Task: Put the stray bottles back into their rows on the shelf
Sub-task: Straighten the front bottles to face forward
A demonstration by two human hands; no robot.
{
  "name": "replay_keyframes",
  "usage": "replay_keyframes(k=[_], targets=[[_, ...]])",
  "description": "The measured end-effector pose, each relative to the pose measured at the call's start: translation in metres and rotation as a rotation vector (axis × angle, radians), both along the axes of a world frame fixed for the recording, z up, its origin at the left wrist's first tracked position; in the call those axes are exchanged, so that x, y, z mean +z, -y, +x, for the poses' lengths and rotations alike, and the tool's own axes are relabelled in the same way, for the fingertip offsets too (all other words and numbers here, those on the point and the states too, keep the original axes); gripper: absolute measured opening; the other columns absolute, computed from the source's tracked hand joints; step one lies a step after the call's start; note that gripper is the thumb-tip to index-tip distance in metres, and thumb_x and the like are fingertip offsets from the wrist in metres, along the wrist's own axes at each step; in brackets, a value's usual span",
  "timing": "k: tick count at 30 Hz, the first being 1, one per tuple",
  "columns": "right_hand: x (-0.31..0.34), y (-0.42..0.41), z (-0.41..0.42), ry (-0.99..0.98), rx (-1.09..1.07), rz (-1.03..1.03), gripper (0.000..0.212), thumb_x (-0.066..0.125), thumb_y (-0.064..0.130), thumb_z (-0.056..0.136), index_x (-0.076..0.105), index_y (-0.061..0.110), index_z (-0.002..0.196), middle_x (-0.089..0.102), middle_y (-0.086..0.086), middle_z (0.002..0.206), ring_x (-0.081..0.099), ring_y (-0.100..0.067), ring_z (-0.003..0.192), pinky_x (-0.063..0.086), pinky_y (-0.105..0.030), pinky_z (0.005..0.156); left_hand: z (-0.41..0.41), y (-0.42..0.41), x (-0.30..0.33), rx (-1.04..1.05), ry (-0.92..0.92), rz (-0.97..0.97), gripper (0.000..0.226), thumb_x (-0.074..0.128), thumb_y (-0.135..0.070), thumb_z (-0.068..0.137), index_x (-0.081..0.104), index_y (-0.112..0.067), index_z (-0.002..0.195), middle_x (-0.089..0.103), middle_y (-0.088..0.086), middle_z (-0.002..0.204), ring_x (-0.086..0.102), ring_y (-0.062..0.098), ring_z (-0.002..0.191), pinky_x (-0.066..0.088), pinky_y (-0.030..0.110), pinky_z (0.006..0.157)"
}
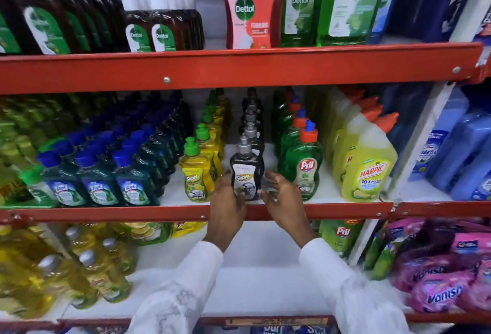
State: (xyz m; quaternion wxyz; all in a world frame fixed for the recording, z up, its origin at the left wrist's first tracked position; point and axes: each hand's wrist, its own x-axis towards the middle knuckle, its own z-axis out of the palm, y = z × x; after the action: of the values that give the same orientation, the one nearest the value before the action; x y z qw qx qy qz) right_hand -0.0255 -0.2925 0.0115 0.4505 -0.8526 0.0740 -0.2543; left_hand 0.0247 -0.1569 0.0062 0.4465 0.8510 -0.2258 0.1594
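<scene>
A black Super bottle [245, 171] with a grey cap stands at the front of a single-file row of black bottles [251, 118] on the middle shelf [318, 210]. My left hand [229, 206] wraps its fingers around the lower left side of that front bottle. Just right of the bottle, my right hand [283, 199] is held with fingers spread, close to it but not clearly touching. A row of yellow Super bottles [196, 171] runs on the left, a row of green Pril bottles [301, 163] on the right.
Dark blue-capped bottles [98, 174] fill the left of the middle shelf, yellow Harpic bottles [366, 163] its right end. Dettol bottles [253, 12] stand on the shelf above. Below are yellow bottles [87, 267] and pink Vanish packs [441, 280]. Red shelf edges jut forward.
</scene>
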Motion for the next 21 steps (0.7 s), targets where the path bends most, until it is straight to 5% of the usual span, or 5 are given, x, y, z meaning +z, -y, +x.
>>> replay_keyframes(k=[8,21], targets=[[-0.004,0.004,0.012,-0.072,-0.019,-0.078,0.043,0.069,0.008,0.086,0.062,0.014,0.129,0.074,-0.004,0.118,0.07,-0.016,0.107,0.053,-0.032,0.1,0.018,0.001,-0.004,-0.004,-0.088,-0.03,0.034,0.076,-0.01,0.083,0.066,-0.014,0.115,0.076,0.009,0.114,0.069,0.029,0.105,0.057,0.043,0.093],[-0.01,-0.001,0.012,-0.02,-0.099,-0.071,0.044,0.064,0.0,0.086,0.062,0.015,0.128,0.074,-0.004,0.118,0.07,-0.018,0.107,0.054,-0.037,0.099,0.018,0.0,-0.009,-0.053,-0.085,-0.083,0.04,0.077,-0.012,0.082,0.065,-0.019,0.12,0.076,0.004,0.114,0.073,0.021,0.098,0.06,0.043,0.089]])
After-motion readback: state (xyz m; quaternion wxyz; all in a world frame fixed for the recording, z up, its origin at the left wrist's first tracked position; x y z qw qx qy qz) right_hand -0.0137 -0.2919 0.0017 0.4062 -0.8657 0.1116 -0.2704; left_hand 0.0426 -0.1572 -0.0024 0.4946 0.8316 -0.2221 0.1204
